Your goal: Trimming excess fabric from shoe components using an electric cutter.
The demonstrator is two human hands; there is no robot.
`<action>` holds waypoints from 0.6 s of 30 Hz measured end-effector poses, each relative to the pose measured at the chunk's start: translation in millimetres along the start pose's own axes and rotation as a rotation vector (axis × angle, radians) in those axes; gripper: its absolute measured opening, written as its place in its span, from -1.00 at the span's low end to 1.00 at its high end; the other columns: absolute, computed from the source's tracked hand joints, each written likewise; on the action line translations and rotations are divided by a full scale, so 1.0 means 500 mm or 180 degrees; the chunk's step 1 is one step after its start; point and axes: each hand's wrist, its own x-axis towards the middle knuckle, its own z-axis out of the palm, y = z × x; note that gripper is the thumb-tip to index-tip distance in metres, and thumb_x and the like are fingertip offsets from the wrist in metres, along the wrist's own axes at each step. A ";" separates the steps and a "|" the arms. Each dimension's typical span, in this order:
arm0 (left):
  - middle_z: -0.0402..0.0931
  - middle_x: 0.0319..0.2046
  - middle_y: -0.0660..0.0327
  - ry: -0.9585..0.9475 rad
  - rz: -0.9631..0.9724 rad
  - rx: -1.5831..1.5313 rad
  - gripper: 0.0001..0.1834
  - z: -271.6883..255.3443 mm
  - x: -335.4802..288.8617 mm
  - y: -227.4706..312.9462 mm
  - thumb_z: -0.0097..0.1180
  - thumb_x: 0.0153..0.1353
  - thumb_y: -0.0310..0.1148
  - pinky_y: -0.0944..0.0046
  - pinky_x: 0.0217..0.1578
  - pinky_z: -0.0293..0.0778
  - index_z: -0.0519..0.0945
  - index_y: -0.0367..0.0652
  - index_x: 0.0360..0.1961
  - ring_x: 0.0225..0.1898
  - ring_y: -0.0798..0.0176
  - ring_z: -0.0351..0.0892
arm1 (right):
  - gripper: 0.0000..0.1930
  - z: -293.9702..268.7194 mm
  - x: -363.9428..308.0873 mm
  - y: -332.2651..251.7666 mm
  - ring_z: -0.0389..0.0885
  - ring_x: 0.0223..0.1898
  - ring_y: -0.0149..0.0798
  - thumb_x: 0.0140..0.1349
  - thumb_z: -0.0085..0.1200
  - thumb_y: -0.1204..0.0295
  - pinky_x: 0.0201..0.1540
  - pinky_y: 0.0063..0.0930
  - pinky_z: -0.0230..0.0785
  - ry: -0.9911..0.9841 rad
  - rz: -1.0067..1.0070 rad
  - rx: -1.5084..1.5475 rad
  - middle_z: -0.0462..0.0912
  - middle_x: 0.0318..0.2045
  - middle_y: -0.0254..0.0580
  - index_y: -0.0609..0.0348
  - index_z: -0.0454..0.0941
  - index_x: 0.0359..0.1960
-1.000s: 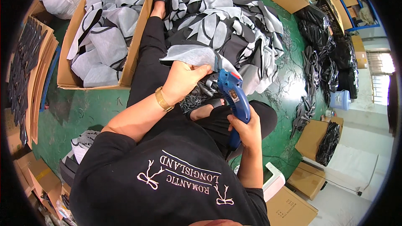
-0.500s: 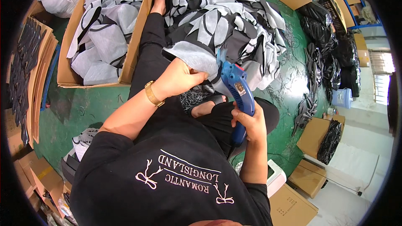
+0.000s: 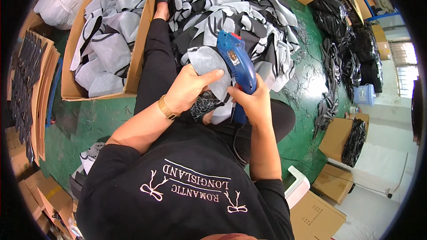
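My left hand (image 3: 192, 85) pinches a curved piece of light grey fabric (image 3: 209, 61) between thumb and fingers. In my right hand (image 3: 254, 102) is a blue electric fabric cutter (image 3: 238, 62) with a red button, its head tilted up and away from me. The cutter's head lies close beside the right edge of the held fabric; its blade is hidden. A cord runs down from the handle's lower end. Just beyond both hands spreads a large heap of grey and black fabric pieces (image 3: 262, 6).
An open cardboard box (image 3: 65, 78) full of grey fabric pieces stands at the left. Thread scraps lie on the green floor (image 3: 289, 111). Black plastic bags (image 3: 367, 46), a light blue bucket (image 3: 364, 94) and cardboard boxes (image 3: 333, 183) line the right side. My outstretched leg borders the heap.
The cutter has moved left and away from me and turned more upright. The fabric in my left hand has swung from lying sideways to hanging downward beside the cutter.
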 end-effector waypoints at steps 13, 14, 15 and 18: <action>0.57 -0.18 0.26 0.0465 0.0183 -0.0110 -0.75 -0.038 0.022 0.031 0.09 0.26 -0.43 0.29 -0.20 0.56 0.48 -0.22 -0.04 -0.20 0.35 0.59 | -0.67 -0.080 -0.116 0.041 0.53 -0.60 -0.33 -0.09 0.19 0.58 -0.53 -0.50 0.42 -0.0424 0.0815 0.0736 0.52 -0.50 -0.21 0.37 0.45 -0.23; 0.57 -0.19 0.27 0.0468 0.0226 0.0026 -0.75 -0.037 0.021 0.032 0.09 0.26 -0.42 0.30 -0.20 0.55 0.48 -0.22 -0.04 -0.21 0.37 0.59 | -0.67 -0.079 -0.119 0.040 0.53 -0.60 -0.33 -0.09 0.19 0.58 -0.53 -0.50 0.42 -0.0418 0.0817 0.0742 0.52 -0.50 -0.21 0.37 0.45 -0.23; 0.57 -0.19 0.28 0.0471 0.0269 0.0163 -0.74 -0.036 0.020 0.033 0.10 0.26 -0.42 0.31 -0.20 0.54 0.48 -0.22 -0.04 -0.21 0.38 0.58 | -0.67 -0.077 -0.121 0.040 0.52 -0.60 -0.34 -0.09 0.19 0.59 -0.54 -0.51 0.41 -0.0451 0.0847 0.0606 0.52 -0.49 -0.22 0.37 0.45 -0.23; 0.55 -0.32 0.36 0.0500 0.0435 0.0284 -0.84 -0.018 0.015 0.045 0.10 0.26 -0.42 0.44 -0.37 0.44 0.53 -0.21 -0.17 -0.36 0.51 0.51 | -0.67 -0.079 -0.124 0.040 0.51 -0.60 -0.37 -0.09 0.19 0.62 -0.56 -0.52 0.40 -0.0467 0.0833 0.0448 0.52 -0.47 -0.23 0.37 0.45 -0.22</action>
